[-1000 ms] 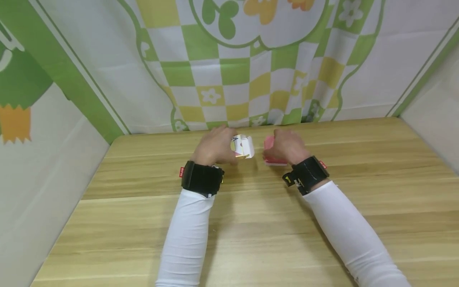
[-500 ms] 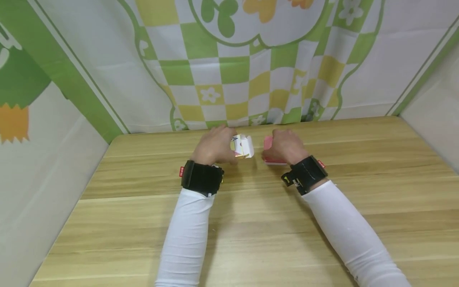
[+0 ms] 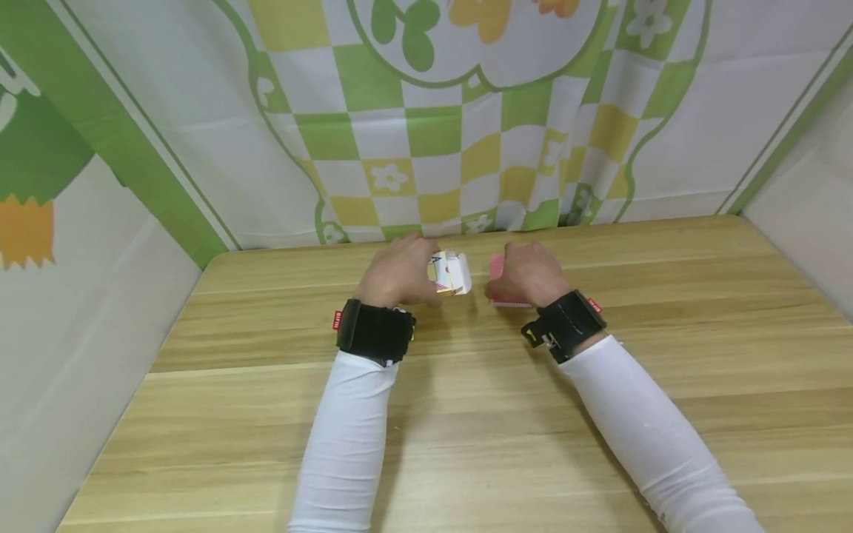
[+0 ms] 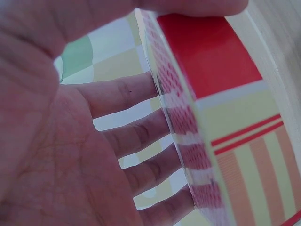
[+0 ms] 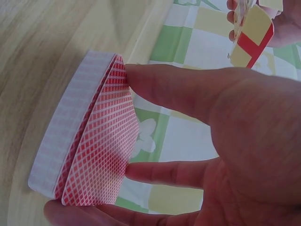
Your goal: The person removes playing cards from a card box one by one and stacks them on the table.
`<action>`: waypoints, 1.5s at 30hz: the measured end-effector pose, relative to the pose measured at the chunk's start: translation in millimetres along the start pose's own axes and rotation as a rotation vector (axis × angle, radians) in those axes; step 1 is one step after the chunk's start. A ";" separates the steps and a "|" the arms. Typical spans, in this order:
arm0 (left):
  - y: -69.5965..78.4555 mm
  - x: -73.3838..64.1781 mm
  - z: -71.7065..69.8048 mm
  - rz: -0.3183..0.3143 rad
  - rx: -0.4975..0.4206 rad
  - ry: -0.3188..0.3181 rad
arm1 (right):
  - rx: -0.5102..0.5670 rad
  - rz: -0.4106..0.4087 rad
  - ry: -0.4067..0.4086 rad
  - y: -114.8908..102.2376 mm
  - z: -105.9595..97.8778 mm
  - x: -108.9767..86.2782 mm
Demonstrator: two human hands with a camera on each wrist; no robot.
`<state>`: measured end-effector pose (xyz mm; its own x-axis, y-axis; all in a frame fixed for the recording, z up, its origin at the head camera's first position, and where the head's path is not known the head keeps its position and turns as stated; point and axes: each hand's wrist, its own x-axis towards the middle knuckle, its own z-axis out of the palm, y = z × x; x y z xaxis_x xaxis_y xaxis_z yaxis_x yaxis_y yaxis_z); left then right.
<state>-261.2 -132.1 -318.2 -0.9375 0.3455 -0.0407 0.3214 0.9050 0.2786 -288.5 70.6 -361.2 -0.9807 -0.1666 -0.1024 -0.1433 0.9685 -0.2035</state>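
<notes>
My left hand (image 3: 398, 272) holds a playing-card box (image 3: 452, 272) by its edges, thumb on the near side and fingers along the far side. The box's end flap stands open toward the right. In the left wrist view, red, cream and striped printing covers the box (image 4: 211, 113). My right hand (image 3: 529, 272) grips a deck of playing cards (image 3: 497, 266) just right of the box. In the right wrist view the deck (image 5: 99, 141) shows red lattice backs and white edges. Thumb and a lower finger clasp its opposite edges, while another fingertip touches the back.
The wooden table (image 3: 453, 414) runs up to a green, yellow and white checked curtain (image 3: 436, 133) right behind both hands. Pale fabric walls (image 3: 60, 355) flank the table on the left and right.
My right hand has shifted very slightly left with the deck, and less of the deck's white front edge shows. The left hand and box stay in place.
</notes>
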 end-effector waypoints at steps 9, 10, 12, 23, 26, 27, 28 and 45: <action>0.5 0.4 1.2 0.002 -0.014 0.007 | -0.023 0.000 -0.013 0.7 0.6 -0.7; 0.7 0.2 1.2 0.002 -0.016 0.006 | -0.024 0.000 -0.016 0.8 0.6 -0.7; 1.0 -0.1 1.4 0.000 -0.017 0.003 | -0.030 -0.001 -0.023 0.8 0.6 -0.8; 1.5 -0.8 1.9 -0.004 -0.012 0.001 | -0.033 -0.001 -0.044 2.0 1.1 -0.4; 1.6 -0.9 2.0 -0.002 -0.012 0.001 | -0.031 0.001 -0.052 2.5 0.9 -0.6; 1.6 -0.9 2.1 0.000 -0.012 0.001 | -0.027 0.002 -0.059 2.8 0.6 -0.7; 1.6 -0.9 2.0 0.001 -0.015 0.000 | -0.025 0.001 -0.063 3.0 0.1 -0.8; 5.8 3.5 3.6 0.015 0.025 0.006 | 0.284 -0.142 0.107 -6.9 -39.4 -18.6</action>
<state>-262.1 -124.8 -320.1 -0.9333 0.3578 -0.0308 0.3389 0.9057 0.2547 -274.5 74.3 -319.6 -0.9640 -0.2617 0.0465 -0.2520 0.8442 -0.4731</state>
